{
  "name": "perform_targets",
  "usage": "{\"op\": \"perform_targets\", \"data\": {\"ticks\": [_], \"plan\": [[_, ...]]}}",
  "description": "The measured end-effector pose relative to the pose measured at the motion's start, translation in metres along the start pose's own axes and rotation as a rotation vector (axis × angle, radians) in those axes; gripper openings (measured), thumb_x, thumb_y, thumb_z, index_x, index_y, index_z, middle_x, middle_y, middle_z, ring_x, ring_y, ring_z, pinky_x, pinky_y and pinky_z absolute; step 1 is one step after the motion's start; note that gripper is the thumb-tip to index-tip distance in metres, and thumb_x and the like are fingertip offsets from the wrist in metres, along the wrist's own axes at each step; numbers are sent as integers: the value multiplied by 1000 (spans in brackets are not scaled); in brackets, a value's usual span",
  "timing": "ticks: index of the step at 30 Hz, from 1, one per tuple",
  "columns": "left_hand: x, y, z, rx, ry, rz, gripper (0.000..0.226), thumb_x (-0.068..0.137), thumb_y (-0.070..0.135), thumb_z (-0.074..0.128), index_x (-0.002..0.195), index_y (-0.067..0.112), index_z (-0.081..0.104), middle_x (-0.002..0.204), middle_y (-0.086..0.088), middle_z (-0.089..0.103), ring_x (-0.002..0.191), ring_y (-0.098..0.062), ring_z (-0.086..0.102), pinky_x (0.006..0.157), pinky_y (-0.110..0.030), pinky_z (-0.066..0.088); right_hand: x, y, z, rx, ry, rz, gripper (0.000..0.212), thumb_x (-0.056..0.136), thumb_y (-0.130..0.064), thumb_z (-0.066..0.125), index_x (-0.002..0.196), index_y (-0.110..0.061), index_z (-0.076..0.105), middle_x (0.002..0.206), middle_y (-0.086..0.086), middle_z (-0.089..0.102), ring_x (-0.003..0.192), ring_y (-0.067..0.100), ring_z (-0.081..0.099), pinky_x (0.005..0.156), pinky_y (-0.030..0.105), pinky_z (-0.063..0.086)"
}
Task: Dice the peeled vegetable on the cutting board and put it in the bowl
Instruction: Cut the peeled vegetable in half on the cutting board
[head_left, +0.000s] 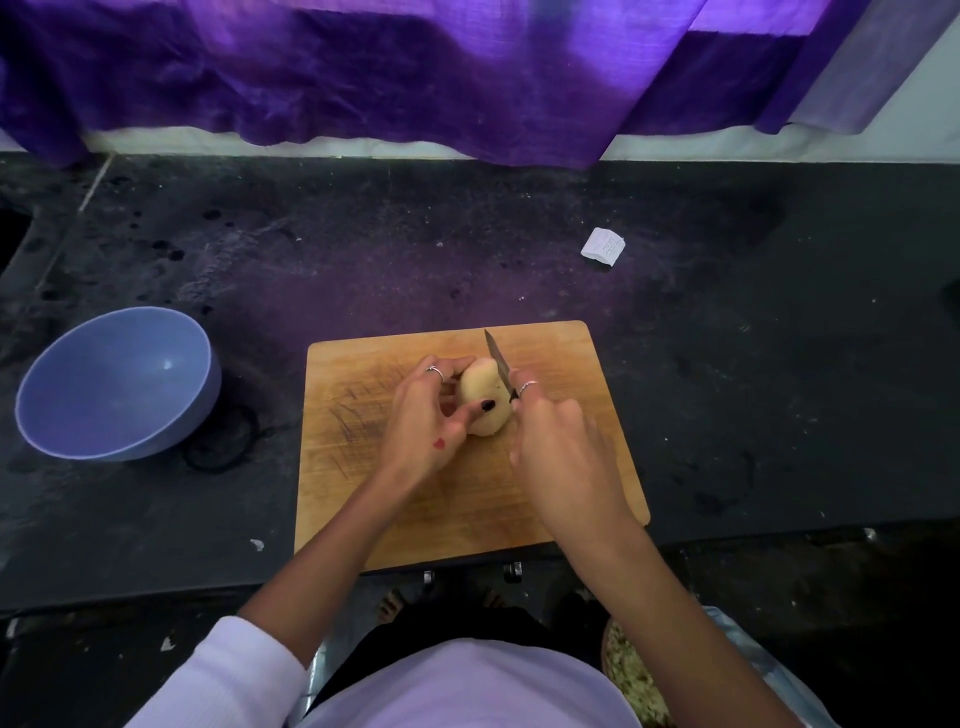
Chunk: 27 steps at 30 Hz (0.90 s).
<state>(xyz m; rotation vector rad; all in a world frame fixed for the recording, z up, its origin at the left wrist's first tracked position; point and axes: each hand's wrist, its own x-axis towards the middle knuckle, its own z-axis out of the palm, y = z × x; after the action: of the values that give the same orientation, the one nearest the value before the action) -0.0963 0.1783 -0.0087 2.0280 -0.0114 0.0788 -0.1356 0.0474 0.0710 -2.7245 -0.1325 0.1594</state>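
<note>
- Head view: peeled vegetable (482, 402) lies whole on the cutting board (571, 364), toward its far edge.
- Left hand (423, 415) grips the vegetable; right hand (558, 449) grasps the knife (496, 358), blade at the vegetable's right side.
- Recommended: curl the left fingertips clear, then cut straight down for a flat face.
- Bowl (117, 384) stands empty near the worktop's left edge, well apart from the board.
- Paper scrap (602, 247) lies behind the board; nothing obstructs the route to the bowl.

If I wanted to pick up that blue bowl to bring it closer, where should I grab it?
Probably by the rim on its right side, nearest the cutting board. The bowl stands upright, open and looks empty, so a thumb can hook inside the rim with fingers outside. Both the left hand and right hand are busy now.
</note>
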Motion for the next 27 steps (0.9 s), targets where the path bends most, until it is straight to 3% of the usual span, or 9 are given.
{"op": "perform_targets", "data": {"ticks": [3, 9, 13, 16, 18, 23, 27], "plan": [[3, 2, 3, -6, -14, 17, 42, 76, 8, 76, 116, 14, 65, 104, 5, 58, 95, -12, 60, 84, -23, 52, -4, 5, -4, -66, 3, -28, 60, 96, -16, 48, 149, -18, 19, 107, 7, 60, 93, 23, 57, 65, 30, 36], [6, -4, 5, -49, 7, -28, 37, 80, 13, 73, 116, 15, 64, 107, 4, 59, 95, -14, 62, 88, -37, 53, 18, 5, -5, 15, -14, 7, 41, 96, -20, 49, 136, -19, 39, 98, 6, 62, 86, 24, 59, 62, 31, 38], [1, -9, 2, -24, 50, -85, 45, 83, 24, 71, 125, 17, 60, 112, -1, 63, 95, -7, 62, 85, -27, 54, 24, -3, 1, 49, -42, -11, 40, 97, -20, 47, 135, -21, 39, 97, 7, 62, 88, 26, 61, 64, 34, 45], [-3, -10, 3, -48, 78, -93, 49, 84, 21, 70, 131, 21, 55, 118, 1, 60, 102, -8, 60, 87, -29, 54, 27, -6, 0, 62, -82, -44, 45, 95, -19, 50, 139, -21, 37, 99, 7, 63, 89, 25, 62, 68, 36, 51], [-6, -11, 2, -42, 62, -72, 54, 82, 18, 72, 133, 23, 52, 121, 3, 55, 108, -9, 56, 90, -23, 52, 29, -4, -1, 74, -93, -43, 44, 95, -18, 50, 138, -20, 40, 99, 7, 63, 89, 26, 62, 70, 38, 52], [-12, -9, 1, -22, -56, 8, 79, 74, 15, 78, 143, 20, 40, 125, 10, 43, 115, -5, 49, 92, -13, 47, 33, 5, -5, 112, -138, -36, 45, 96, -17, 51, 138, -23, 39, 76, -8, 47, 72, 18, 55, 60, 30, 42], [-9, -8, 1, 47, -37, 48, 78, 76, 16, 77, 143, 17, 39, 125, 9, 42, 114, -6, 48, 90, -12, 47, 33, 10, -4, 117, -158, -29, 46, 97, -18, 49, 140, -24, 36, 79, -2, 54, 66, 15, 52, 54, 29, 39]]}}
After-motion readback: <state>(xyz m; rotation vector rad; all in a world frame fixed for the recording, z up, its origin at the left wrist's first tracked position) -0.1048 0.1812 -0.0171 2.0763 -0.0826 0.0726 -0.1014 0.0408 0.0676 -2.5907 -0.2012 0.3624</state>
